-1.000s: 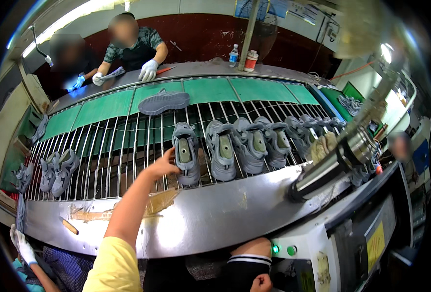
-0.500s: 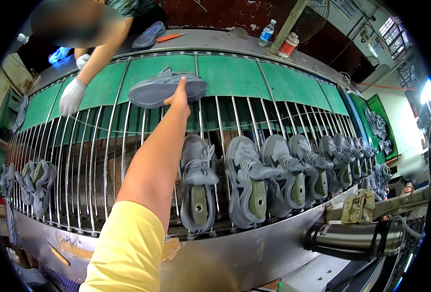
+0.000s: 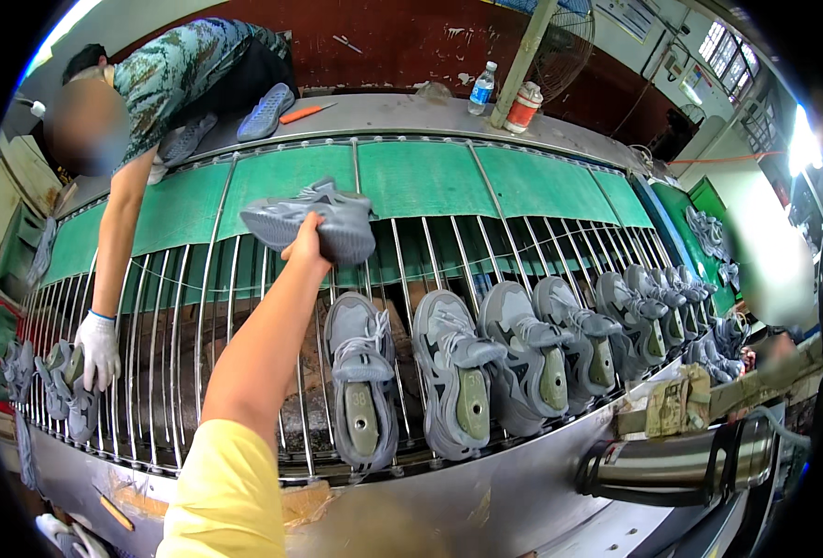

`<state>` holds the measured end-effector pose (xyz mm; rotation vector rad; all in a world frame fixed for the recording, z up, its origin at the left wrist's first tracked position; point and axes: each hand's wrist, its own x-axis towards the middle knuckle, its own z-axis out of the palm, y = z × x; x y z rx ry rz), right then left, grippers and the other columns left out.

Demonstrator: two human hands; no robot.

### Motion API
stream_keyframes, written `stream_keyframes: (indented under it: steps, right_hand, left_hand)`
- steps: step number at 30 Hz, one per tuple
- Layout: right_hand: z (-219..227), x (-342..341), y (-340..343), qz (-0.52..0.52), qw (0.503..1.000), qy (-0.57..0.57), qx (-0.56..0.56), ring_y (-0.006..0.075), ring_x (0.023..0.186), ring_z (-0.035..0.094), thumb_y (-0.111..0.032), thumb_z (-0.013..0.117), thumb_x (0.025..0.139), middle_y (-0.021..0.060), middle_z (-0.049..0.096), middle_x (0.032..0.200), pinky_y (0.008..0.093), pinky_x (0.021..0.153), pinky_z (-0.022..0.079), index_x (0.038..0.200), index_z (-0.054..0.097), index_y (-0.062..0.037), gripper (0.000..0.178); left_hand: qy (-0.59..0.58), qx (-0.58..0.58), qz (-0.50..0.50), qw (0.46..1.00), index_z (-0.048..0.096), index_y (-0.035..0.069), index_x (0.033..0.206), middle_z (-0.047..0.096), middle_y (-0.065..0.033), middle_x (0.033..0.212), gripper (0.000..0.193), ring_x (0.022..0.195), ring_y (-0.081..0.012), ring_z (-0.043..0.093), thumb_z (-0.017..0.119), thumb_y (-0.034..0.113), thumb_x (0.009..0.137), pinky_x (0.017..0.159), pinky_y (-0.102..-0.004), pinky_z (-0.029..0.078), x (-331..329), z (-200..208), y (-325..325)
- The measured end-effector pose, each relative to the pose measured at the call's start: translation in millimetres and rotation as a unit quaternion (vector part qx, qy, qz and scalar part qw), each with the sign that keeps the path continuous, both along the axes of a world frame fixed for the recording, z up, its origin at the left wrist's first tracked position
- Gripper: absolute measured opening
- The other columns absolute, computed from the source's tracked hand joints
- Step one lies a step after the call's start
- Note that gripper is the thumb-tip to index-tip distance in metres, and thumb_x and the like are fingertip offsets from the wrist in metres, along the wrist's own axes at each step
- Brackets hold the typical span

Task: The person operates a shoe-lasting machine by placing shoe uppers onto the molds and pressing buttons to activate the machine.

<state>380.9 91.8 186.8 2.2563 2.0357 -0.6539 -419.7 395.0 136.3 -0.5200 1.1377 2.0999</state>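
My left hand is closed around a grey sneaker, held up over the row of metal rods. The sneaker is tilted, with part of its ribbed sole facing me. Just below and to its right, a laced grey sneaker stands on the rods with an olive-green last in its opening. Beside that one, a line of similar grey sneakers runs off to the right, several with lasts showing. My right hand is out of the picture.
Green cloth panels cover the far part of the rods. At left, a co-worker's white-gloved hand touches grey shoes. A bottle and an orange-handled tool lie beyond. A steel flask is at near right.
My left hand has brought the sneaker slightly nearer and left, turning it. The co-worker's gloved hand has come from the green cloth down to the shoes at left. My view has shifted a little.
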Motion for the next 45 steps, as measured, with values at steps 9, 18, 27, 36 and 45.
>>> stream_keyframes:
  steps: [9, 18, 27, 36, 45]
  right_hand:
    - [5, -18, -27, 0.004, 0.968, 0.213, 0.132, 0.0319, 0.061, 0.047, -0.007, 0.051, 0.084, 0.0168, 0.048, 0.067, 0.0399, 0.060, 0.042, 0.080, 0.052, -0.0035, 0.006]
    - [6, -30, -69, 0.032, 0.887, 0.457, 0.052, 0.0103, 0.063, 0.058, -0.007, 0.067, 0.075, 0.0046, 0.062, 0.071, 0.0257, 0.060, 0.048, 0.092, 0.066, -0.0051, 0.017]
    - [143, -43, -97, 0.177, 0.472, 0.822, -0.266, 0.0237, 0.117, 0.048, -0.036, 0.070, 0.085, 0.0134, 0.041, 0.138, 0.0388, 0.102, 0.035, 0.151, 0.012, -0.0076, 0.092]
    - [66, 177, -208, -0.126, 0.459, 0.879, -0.034, 0.0259, 0.116, 0.050, -0.035, 0.063, 0.078, 0.0143, 0.048, 0.133, 0.0399, 0.102, 0.037, 0.142, 0.030, -0.0010, 0.080]
    - [169, 434, -199, -0.329, 0.658, 0.427, 0.525, 0.0224, 0.119, 0.048, -0.020, 0.066, 0.060, 0.0120, 0.046, 0.138, 0.0307, 0.100, 0.037, 0.143, 0.040, -0.0074, 0.088]
  left_hand:
    - [0.160, 0.079, -0.109, 0.978, 0.052, 0.001, 0.125, 0.062, -0.0172, 0.113, 0.065, 0.102, -0.0319, 0.061, 0.063, 0.042, 0.076, 0.092, -0.0441, 0.049, 196, 64, -356]
    - [0.170, 0.031, -0.263, 0.949, 0.051, -0.003, 0.127, 0.061, -0.0176, 0.116, 0.062, 0.109, -0.0289, 0.058, 0.063, 0.038, 0.081, 0.095, -0.0416, 0.046, 414, 102, -576]
    - [0.205, 0.171, -0.715, 0.646, 0.056, -0.003, 0.122, 0.064, -0.0133, 0.112, 0.044, 0.105, -0.0224, 0.060, 0.061, 0.025, 0.090, 0.091, -0.0362, 0.047, 545, 134, -479]
    - [0.337, 0.180, -0.748, 0.543, 0.066, -0.007, 0.099, 0.070, -0.0129, 0.087, 0.018, 0.084, -0.0171, 0.066, 0.057, 0.006, 0.093, 0.078, -0.0274, 0.051, 652, 182, -418]
    - [0.528, -0.097, -0.518, 0.666, 0.067, -0.003, 0.084, 0.066, -0.0064, 0.074, 0.017, 0.069, -0.0119, 0.060, 0.061, 0.012, 0.087, 0.067, -0.0249, 0.048, 553, 33, -368]
